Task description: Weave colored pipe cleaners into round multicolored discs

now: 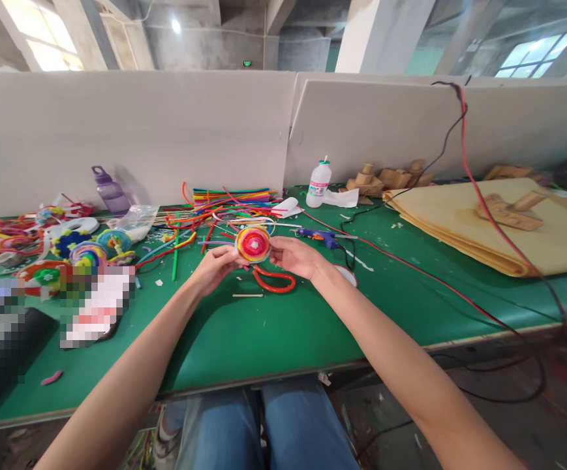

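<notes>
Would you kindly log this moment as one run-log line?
left hand: holds spiral disc | right hand: holds same disc | disc: above green table | nearby: orange loop, glue gun

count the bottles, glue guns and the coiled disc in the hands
Bottles: 2, a purple plastic bottle and a white plastic bottle
Glue guns: 1, the blue glue gun
Coiled discs in hand: 1, the red-and-yellow spiral disc
Total: 4

Glue gun right of spiral disc, bottle behind.
</notes>
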`<action>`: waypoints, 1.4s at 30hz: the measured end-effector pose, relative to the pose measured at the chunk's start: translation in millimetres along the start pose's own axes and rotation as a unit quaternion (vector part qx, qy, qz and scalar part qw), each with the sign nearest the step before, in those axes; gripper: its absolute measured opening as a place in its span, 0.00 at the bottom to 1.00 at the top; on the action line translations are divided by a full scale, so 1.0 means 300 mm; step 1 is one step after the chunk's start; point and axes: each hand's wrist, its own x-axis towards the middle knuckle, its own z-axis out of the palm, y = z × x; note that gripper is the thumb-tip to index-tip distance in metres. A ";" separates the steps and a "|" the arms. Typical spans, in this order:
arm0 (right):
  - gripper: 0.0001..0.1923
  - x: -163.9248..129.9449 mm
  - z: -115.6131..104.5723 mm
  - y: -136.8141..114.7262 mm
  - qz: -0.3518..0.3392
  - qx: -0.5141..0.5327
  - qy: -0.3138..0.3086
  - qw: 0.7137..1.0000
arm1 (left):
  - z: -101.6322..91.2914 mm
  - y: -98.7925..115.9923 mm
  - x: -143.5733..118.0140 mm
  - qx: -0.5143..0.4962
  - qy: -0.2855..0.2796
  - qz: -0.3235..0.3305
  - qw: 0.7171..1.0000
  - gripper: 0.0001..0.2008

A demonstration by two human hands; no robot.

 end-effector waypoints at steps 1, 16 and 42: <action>0.06 0.002 0.000 0.000 -0.004 0.003 0.004 1.000 | 0.002 0.000 -0.001 0.012 -0.002 -0.002 1.000 0.14; 0.05 0.004 0.008 0.003 -0.018 0.019 0.011 1.000 | 0.007 0.003 -0.001 0.019 0.000 0.013 1.000 0.12; 0.12 -0.002 0.023 0.017 -0.040 -0.002 0.001 0.999 | 0.007 0.004 -0.004 0.087 0.000 0.012 0.996 0.13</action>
